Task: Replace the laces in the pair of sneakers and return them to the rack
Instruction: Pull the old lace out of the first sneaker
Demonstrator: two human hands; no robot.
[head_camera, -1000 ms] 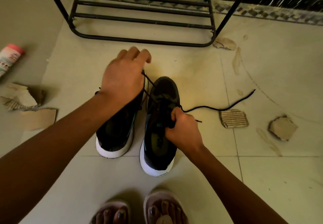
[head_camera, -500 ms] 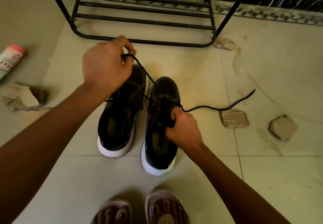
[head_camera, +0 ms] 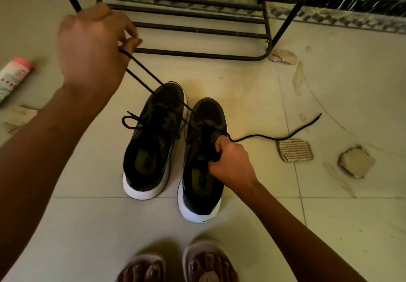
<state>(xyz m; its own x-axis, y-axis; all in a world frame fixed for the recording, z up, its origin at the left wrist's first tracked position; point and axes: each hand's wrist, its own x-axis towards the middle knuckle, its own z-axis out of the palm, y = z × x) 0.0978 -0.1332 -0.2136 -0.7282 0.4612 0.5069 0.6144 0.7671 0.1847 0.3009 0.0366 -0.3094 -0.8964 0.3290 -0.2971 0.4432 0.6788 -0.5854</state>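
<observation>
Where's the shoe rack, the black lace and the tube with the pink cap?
shoe rack (head_camera: 197, 54), head view, bottom front bar.
black lace (head_camera: 151, 76), head view, the tight slanting stretch.
tube (head_camera: 14, 78), head view, its pale body.

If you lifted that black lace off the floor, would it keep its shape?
Probably floppy: the lace runs straight only where the left hand pulls it taut, while its tail curves limply on the floor. Likely very light: a fingertip pinch holds it up.
</observation>
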